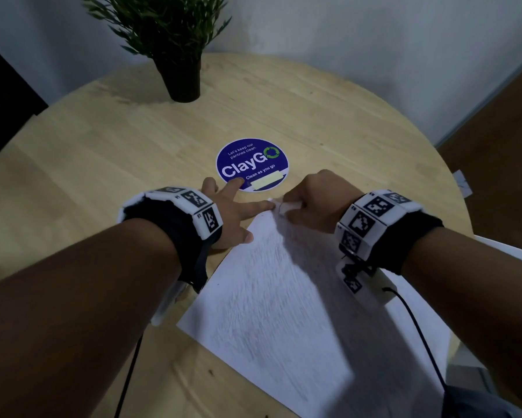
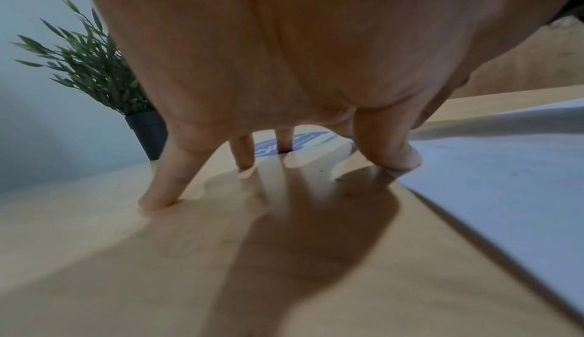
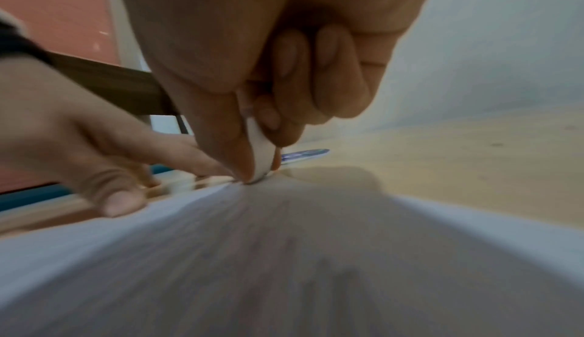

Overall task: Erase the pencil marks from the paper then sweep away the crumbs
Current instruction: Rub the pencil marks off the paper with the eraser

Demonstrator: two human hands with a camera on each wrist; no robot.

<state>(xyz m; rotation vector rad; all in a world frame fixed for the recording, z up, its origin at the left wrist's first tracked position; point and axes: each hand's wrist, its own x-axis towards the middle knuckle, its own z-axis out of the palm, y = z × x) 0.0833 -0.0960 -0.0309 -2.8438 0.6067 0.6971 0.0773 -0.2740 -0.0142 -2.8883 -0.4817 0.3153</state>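
- A white sheet of paper (image 1: 283, 297), faintly streaked with grey pencil marks, is laid askew on the near right of a round pale-wood table (image 1: 102, 146).
- A flat white eraser (image 3: 260, 147) is pinched by the right hand (image 1: 317, 200) and pressed on the paper's far corner.
- The left hand (image 1: 232, 212) is spread flat, fingertips on the wood and the paper's left edge.
- Beyond lie a round blue sticker (image 1: 252, 164) and a potted plant (image 1: 178, 49); bare wood is left open at the left.

A round light wooden table (image 1: 102, 140) held a green plant in a black pot (image 1: 184, 76) and a round blue "ClayGo" sticker (image 1: 252, 164).
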